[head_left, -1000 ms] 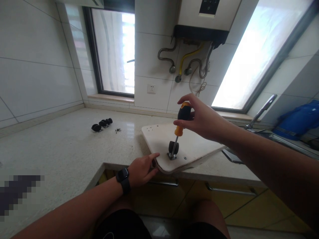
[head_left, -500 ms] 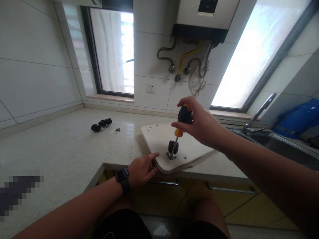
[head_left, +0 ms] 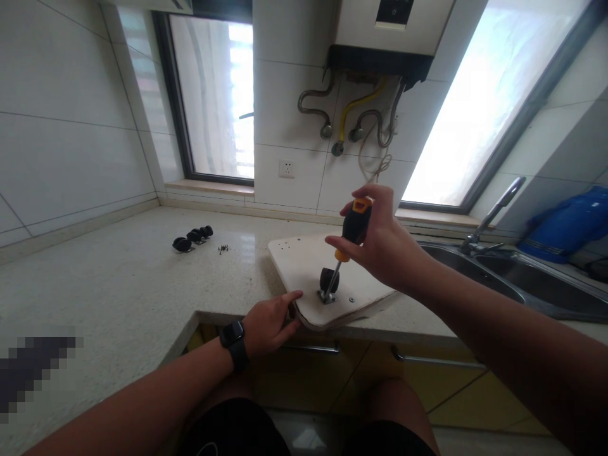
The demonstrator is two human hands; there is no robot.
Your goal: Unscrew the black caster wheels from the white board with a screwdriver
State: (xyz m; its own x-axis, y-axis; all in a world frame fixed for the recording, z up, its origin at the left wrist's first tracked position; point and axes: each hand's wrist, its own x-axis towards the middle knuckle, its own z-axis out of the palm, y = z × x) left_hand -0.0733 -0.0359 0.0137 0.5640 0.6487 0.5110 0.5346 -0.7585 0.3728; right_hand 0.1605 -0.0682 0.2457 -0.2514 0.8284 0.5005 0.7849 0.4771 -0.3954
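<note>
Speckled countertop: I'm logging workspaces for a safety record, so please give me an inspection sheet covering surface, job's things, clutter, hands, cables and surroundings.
Surface: speckled pale countertop, in view left of the board.
Job's things: flat white board with rounded corners; black caster wheel on it; yellow-and-black screwdriver, tip down at the caster's metal plate; loose black casters and small dark screws on the countertop.
Clutter: pixelated dark shape at left, unidentifiable.
Hands: left hand holds the board's near left corner; right hand grips the screwdriver.
Cables: thin pale cord, looped against the wall.
Surroundings: stainless-steel sink at right.
</note>
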